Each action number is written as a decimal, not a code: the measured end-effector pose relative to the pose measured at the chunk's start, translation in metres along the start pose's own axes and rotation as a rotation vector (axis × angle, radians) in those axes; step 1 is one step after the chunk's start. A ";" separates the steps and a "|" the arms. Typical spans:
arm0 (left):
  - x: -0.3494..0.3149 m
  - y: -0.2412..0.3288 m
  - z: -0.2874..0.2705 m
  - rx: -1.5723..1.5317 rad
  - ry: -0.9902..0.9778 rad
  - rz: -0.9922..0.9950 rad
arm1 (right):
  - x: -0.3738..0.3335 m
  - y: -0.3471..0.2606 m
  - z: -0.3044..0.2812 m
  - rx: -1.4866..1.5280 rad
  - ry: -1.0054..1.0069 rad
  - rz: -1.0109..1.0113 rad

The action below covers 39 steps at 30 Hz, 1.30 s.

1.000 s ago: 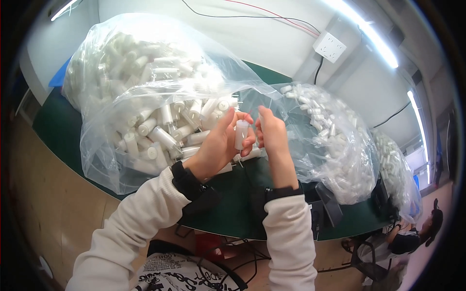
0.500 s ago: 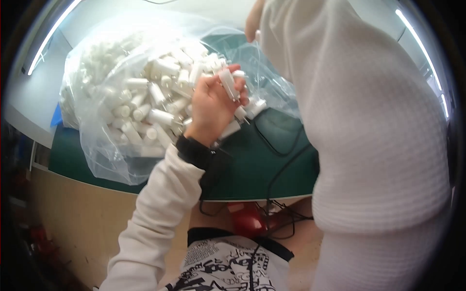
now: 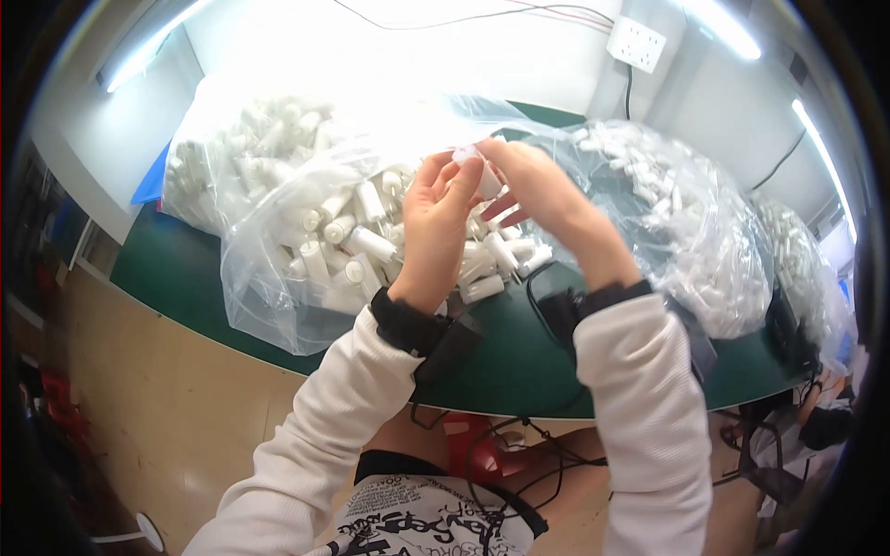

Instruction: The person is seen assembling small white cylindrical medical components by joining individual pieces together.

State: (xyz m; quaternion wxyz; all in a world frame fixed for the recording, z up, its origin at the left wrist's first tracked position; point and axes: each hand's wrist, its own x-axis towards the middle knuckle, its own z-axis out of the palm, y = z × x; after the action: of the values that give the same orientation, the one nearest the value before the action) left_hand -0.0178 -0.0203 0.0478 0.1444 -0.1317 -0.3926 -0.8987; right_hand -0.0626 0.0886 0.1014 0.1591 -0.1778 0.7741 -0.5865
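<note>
My left hand (image 3: 434, 222) is raised over a pile of white cylinders (image 3: 373, 243), its thumb and fingers closed on a white plastic cylinder (image 3: 489, 183). My right hand (image 3: 542, 190) meets it from the other side, index finger and thumb drawn in at the cylinder's upper end and lower fingers partly extended. A small whitish piece (image 3: 466, 154) shows between the fingertips; its kind is too blurred to tell. Thin metal pins stick out of several cylinders in the pile, which spills from a clear plastic bag (image 3: 269, 310).
Another clear bag of white parts (image 3: 714, 269) stands to the right, with a further bag (image 3: 799, 264) beyond it. Black cables (image 3: 547, 408) hang over the front edge of the green table (image 3: 501, 366). A wall socket (image 3: 636, 44) is at the back. Another person's arm (image 3: 816, 403) shows far right.
My right arm has come down from the upper right, and its hand now meets my left hand. My left hand has turned from palm up to a grip. The view has shifted, showing the right-hand bags.
</note>
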 end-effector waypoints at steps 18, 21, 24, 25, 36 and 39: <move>0.014 0.073 -0.019 1.117 0.308 0.765 | 0.065 -0.039 0.078 -0.428 0.259 -0.680; -0.015 0.081 0.018 1.028 0.303 0.555 | 0.059 -0.039 0.079 -0.408 0.147 -0.767; -0.033 0.084 0.029 0.965 0.241 0.544 | 0.057 -0.041 0.088 -0.392 0.044 -0.826; -0.037 0.084 0.038 0.939 0.217 0.524 | 0.053 -0.044 0.085 -0.409 0.026 -0.823; -0.033 0.024 0.033 0.855 -0.066 0.601 | 0.001 -0.018 -0.024 -0.490 -0.176 -0.653; -0.034 0.001 0.034 0.381 -0.390 -0.097 | -0.003 0.012 -0.100 -0.419 -0.147 -0.078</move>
State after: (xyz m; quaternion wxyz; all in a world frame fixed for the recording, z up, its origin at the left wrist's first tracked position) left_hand 0.0186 0.0092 0.0588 0.0451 -0.2535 -0.5807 -0.7723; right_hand -0.1062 0.1779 0.1162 0.1518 -0.2790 0.8579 -0.4038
